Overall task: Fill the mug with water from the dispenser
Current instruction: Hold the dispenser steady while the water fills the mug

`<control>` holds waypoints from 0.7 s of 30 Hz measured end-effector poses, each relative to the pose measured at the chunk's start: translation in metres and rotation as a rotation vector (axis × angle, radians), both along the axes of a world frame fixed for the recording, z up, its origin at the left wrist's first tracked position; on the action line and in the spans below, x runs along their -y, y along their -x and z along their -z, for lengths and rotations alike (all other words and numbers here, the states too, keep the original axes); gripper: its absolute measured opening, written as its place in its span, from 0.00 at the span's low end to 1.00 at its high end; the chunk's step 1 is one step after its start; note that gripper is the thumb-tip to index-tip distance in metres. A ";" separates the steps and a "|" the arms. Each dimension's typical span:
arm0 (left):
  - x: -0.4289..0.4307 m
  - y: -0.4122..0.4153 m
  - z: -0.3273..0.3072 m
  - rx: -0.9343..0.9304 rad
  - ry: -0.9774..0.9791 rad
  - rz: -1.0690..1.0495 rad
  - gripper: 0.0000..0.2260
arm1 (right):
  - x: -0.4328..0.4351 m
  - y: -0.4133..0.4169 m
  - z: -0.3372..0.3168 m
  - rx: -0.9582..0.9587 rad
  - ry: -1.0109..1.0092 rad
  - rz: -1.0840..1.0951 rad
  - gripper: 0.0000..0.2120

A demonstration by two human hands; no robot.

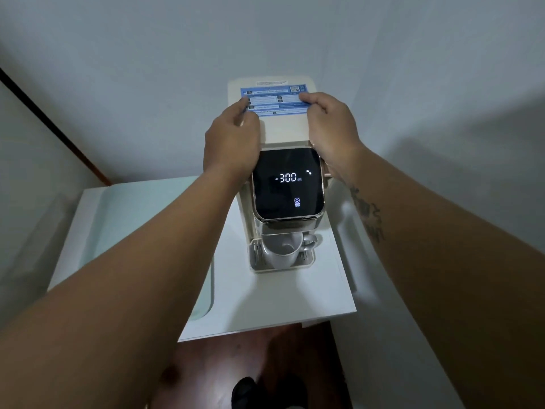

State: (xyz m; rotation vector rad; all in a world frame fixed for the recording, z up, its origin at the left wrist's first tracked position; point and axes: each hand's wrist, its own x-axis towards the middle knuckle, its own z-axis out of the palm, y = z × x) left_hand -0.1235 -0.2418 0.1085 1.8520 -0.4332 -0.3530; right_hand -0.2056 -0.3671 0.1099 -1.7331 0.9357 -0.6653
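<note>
A cream water dispenser stands on a white counter (pixel 265 305); its black touch panel (pixel 287 184) reads 300 ml. A white mug (pixel 283 249) sits upright on the drip tray (pixel 256 265) beneath the panel, its handle to the right. I cannot tell whether there is water in it. My left hand (pixel 233 140) and my right hand (pixel 330 128) grip the left and right sides of the dispenser's cream rear top cover (pixel 284 128). Their fingertips rest at the edges of its blue label (pixel 274 98).
The dispenser backs onto a pale wall. Left of the counter lies a pale green glossy surface (pixel 132 231). A white ledge (pixel 348 231) runs along the right. Below the counter's front edge are dark wooden floor (pixel 236 358) and a black shoe (pixel 244 391).
</note>
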 end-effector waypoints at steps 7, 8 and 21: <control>0.001 -0.001 0.001 0.003 0.008 -0.018 0.20 | 0.002 0.000 0.003 0.000 0.000 -0.007 0.21; 0.001 -0.001 0.001 0.003 0.003 -0.022 0.20 | 0.002 0.001 0.002 -0.003 -0.001 -0.008 0.21; 0.000 0.002 0.000 0.024 -0.025 -0.036 0.22 | -0.004 0.005 -0.005 -0.013 0.008 -0.035 0.20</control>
